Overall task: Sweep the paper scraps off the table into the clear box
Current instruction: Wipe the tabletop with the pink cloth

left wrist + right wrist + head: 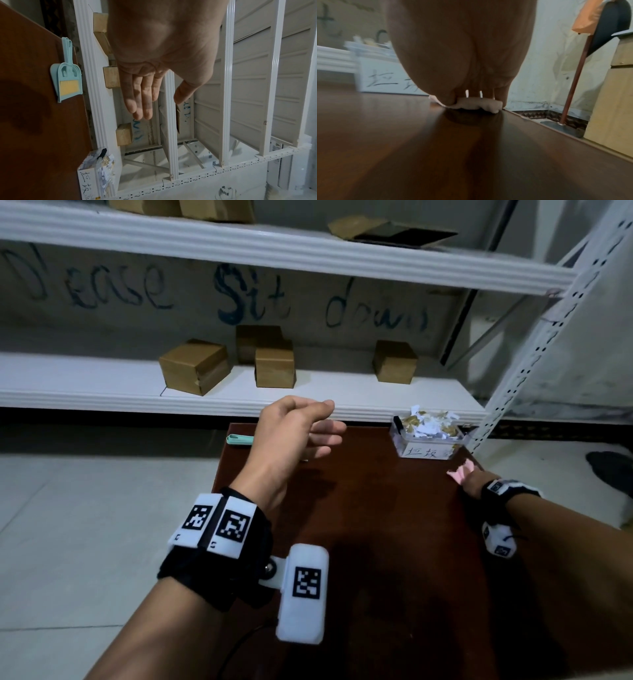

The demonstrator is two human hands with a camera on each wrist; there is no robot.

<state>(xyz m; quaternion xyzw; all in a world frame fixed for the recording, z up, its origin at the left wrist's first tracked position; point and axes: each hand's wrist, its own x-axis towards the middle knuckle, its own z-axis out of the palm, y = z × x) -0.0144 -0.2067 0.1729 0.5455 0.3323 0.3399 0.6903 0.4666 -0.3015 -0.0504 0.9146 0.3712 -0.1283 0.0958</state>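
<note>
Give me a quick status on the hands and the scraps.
Left hand open, raised. Right hand on pink scrap at table edge. Clear box heaped. Path clear.

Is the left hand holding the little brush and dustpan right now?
No, the left hand hangs open in the air, while the brush and dustpan lie untouched on the table.

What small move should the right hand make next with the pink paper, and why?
Probably lift the pink paper and drop it into the clear box. The right hand already holds it at the table edge, and the box, full of scraps, stands just behind.
</note>
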